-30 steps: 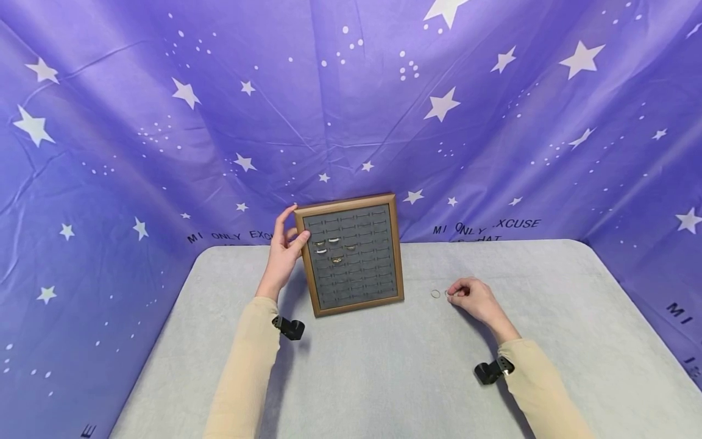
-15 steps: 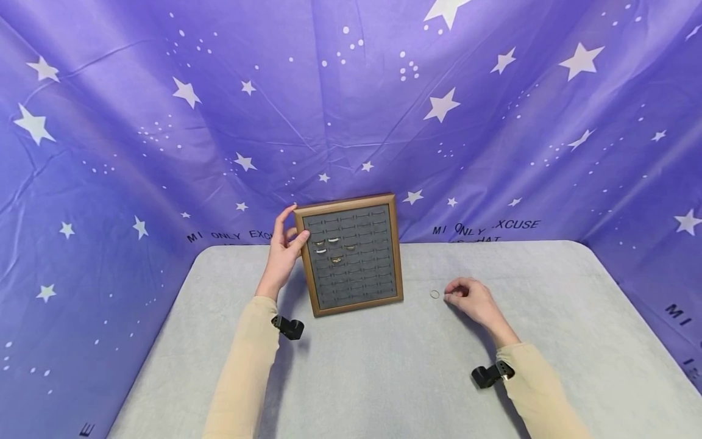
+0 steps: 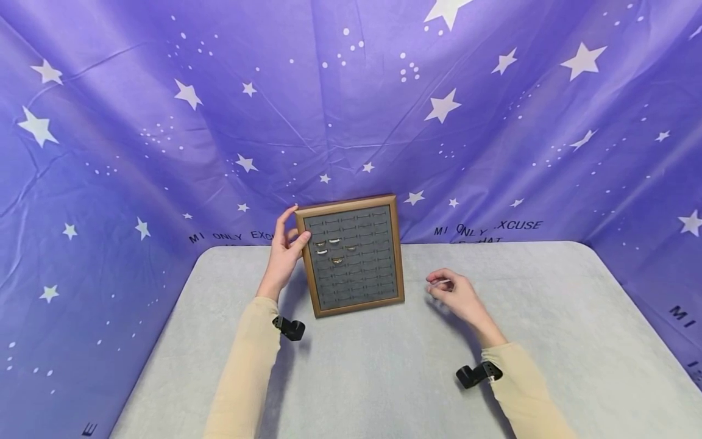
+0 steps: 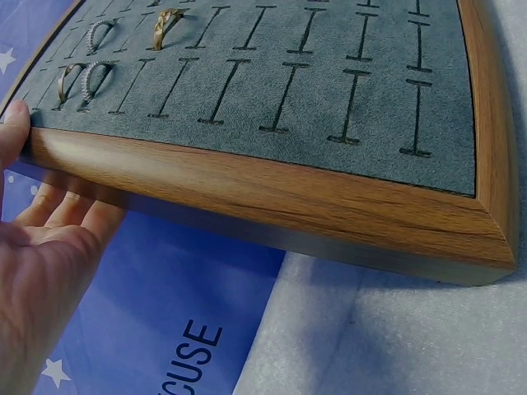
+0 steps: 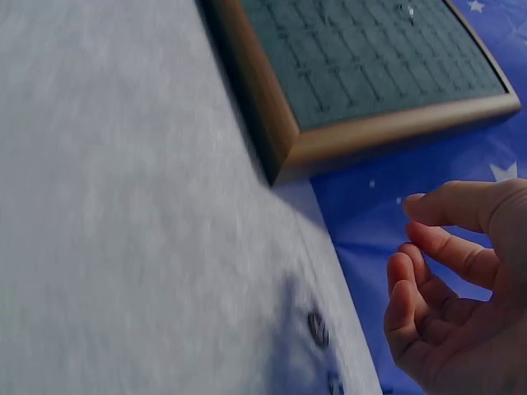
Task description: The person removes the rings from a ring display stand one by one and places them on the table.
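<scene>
Thumb and fingers of the left hand [image 3: 282, 256] are clamping the upper left side of the framed ring display [image 3: 362, 289], the thumb lying on the front edge and the other fingers reaching around the side. Nearest the viewer, two pale sleeves [image 3: 241, 366] are extending forward over the table [image 3: 373, 378], each wrist carrying a black wrist camera [image 3: 289, 328]. On the other side, the right hand [image 3: 452, 292] is hovering above the cloth, near the display but apart from it, with thumb and forefinger tips coming close together and the remaining fingers curling loosely (whether a ring is sitting between those tips cannot be told). Beneath it, small dark shapes [image 5: 319, 327], probably loose rings, are lying on the cloth, blurred.

Beyond the hands, the display is standing tilted on the table, left of the right hand. Five rings [image 3: 337, 261] are visibly occupying slots, clustering toward its left and upper half; most other slots are showing bare, so the filling appears to be at an early stage. Farthest back, a purple starred backdrop [image 3: 384, 134] is hanging behind the table.
</scene>
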Available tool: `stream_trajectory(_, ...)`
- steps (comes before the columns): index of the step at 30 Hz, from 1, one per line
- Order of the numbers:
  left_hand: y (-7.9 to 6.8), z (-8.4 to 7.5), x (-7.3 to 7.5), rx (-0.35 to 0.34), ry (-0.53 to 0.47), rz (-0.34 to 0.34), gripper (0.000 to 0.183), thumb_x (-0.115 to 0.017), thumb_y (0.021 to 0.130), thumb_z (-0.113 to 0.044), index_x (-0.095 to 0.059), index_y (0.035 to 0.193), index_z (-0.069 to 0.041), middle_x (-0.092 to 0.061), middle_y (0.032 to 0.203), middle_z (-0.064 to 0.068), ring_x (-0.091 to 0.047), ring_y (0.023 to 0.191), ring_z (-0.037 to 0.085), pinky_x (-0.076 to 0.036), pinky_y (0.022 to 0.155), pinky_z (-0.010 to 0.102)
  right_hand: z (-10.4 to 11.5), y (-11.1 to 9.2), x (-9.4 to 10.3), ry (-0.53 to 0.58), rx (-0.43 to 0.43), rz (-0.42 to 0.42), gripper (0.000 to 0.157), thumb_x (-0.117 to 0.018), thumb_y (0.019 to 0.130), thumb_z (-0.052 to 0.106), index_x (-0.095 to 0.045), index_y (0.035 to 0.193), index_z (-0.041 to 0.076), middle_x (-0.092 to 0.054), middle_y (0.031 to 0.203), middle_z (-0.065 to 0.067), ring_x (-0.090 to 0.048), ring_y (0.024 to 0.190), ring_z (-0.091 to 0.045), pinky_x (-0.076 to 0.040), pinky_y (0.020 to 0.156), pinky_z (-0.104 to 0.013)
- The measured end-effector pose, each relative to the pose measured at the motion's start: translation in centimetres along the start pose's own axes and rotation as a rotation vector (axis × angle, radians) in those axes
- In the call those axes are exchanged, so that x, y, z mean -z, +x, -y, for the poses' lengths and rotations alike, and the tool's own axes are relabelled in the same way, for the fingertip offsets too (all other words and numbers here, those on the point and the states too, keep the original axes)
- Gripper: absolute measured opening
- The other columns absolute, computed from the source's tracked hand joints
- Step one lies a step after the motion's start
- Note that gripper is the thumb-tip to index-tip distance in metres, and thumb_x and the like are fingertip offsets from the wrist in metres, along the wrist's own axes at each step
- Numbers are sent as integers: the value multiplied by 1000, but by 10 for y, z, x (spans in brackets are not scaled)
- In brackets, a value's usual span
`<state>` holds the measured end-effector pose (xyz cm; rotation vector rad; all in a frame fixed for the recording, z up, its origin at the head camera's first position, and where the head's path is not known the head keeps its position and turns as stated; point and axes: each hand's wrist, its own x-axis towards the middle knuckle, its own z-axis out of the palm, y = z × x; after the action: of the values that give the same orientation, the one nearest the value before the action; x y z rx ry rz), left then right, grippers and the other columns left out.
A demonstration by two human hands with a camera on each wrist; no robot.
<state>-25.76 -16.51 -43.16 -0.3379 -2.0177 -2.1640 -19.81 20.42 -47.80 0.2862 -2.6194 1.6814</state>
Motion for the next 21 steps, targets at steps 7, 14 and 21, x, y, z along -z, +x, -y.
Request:
stream_trajectory(7, 0, 1, 0, -2, -4, 4, 60, -56, 98, -8, -31, 149, -27, -60, 107, 13, -64, 86, 18, -55, 71, 32, 21, 1, -13, 35, -17, 21, 24, -69, 85, -4, -61, 106, -12, -64, 91, -20, -57, 69, -15, -47, 60, -23)
stream_trajectory(14, 0, 0, -1, -13, -25, 10, 60, -56, 98, -6, -31, 149, -27, -60, 108, 14, -65, 87, 19, -56, 73, 34, 42, 1, -20, 73, 25, 56, 25, -67, 84, -8, -59, 107, -13, -61, 100, -29, -60, 76, -21, -48, 64, -25)
stream_trajectory(21, 0, 0, -1, -9, -25, 8, 60, -56, 98, -6, -32, 148, -29, -60, 108, 14, -64, 88, 19, -56, 73, 35, 42, 13, -30, 127, 78, 84, 30, -68, 85, -2, -59, 114, -8, -62, 109, -23, -64, 89, -27, -51, 75, -27)
